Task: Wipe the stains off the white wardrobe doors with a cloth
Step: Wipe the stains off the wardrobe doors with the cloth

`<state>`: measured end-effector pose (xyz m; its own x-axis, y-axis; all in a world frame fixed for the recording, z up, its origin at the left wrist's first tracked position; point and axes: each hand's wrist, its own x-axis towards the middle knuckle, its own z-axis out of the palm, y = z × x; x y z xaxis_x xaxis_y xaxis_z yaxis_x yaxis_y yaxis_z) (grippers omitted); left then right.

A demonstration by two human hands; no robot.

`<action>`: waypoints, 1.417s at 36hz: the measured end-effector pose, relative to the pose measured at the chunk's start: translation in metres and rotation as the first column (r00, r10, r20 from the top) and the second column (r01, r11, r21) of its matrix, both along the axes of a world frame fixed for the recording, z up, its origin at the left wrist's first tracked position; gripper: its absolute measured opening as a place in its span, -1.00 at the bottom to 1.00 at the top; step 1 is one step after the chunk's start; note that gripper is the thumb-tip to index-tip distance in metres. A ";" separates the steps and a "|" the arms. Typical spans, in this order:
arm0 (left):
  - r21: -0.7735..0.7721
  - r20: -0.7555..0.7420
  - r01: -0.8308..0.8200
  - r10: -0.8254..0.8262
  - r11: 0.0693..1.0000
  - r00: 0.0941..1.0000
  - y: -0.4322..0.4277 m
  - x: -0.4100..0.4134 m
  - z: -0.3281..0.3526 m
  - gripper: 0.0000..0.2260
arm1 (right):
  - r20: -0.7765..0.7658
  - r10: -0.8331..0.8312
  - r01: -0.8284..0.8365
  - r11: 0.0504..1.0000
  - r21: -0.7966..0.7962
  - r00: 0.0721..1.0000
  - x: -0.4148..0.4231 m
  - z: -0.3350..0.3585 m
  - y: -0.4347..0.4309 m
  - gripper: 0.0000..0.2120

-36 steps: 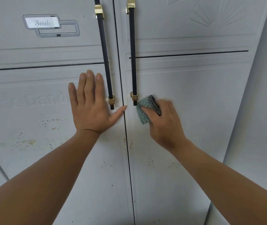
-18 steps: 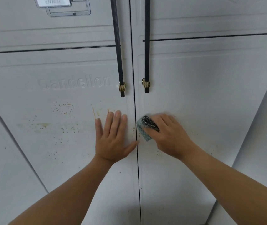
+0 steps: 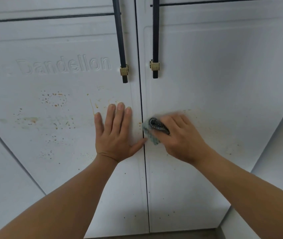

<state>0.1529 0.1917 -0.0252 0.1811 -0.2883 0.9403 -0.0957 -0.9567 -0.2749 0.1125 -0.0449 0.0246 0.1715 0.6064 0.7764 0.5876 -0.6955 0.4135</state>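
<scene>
Teal-and-dark cloth (image 3: 152, 135) bunched on the right door (image 3: 223, 75), just beside the centre seam (image 3: 141, 100).
The right hand (image 3: 180, 137) grips it with curled fingers; its long axis slants from upper left to lower right, teal edge toward the seam. The left hand (image 3: 115, 135) lies flat on the left door (image 3: 34, 161), fingers straight, thumb tip just beside the cloth. Brown stains (image 3: 54, 100) speckle that door beneath the embossed lettering (image 3: 65, 64). Two dark handles (image 3: 121, 45) with gold ends hang above.
</scene>
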 end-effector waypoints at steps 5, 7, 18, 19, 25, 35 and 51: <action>-0.001 0.008 -0.005 0.005 1.000 1.000 -0.001 0.001 0.000 0.01 | -0.038 0.016 -0.015 0.999 0.028 0.999 -0.002 -0.006 0.011 -0.82; -0.005 0.016 -0.009 0.009 1.000 1.000 -0.002 0.002 0.000 0.02 | -0.036 0.050 -0.052 0.997 -0.056 0.998 -0.003 -0.009 0.010 -0.81; -0.006 0.027 -0.016 0.016 1.000 1.000 -0.001 0.001 0.000 0.00 | -0.089 0.024 -0.028 0.999 -0.045 0.996 -0.011 -0.015 -0.009 -0.74; -0.005 0.023 -0.018 0.018 1.000 1.000 -0.001 0.001 0.000 0.00 | -0.067 0.029 -0.031 0.999 -0.017 0.997 -0.011 -0.012 -0.014 -0.79; 0.002 0.022 -0.035 0.035 0.999 0.999 -0.002 0.001 0.000 0.01 | 0.084 -0.094 0.057 0.927 0.370 0.992 -0.001 0.032 -0.051 -0.68; -0.002 0.028 -0.034 0.034 0.999 0.999 -0.003 0.001 -0.002 0.02 | -0.001 0.000 0.000 0.997 0.073 1.000 -0.001 0.003 -0.043 -0.77; 0.004 0.029 -0.047 0.047 0.999 0.999 -0.003 0.000 -0.001 0.01 | -0.026 -0.072 0.076 0.962 0.261 0.997 0.000 -0.004 -0.059 -0.75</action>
<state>0.1533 0.1891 -0.0262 0.1677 -0.2848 0.9438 -0.0429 -0.9586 -0.2817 0.1126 -0.1039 0.0207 0.2222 0.3681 0.9029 0.5354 -0.8199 0.2025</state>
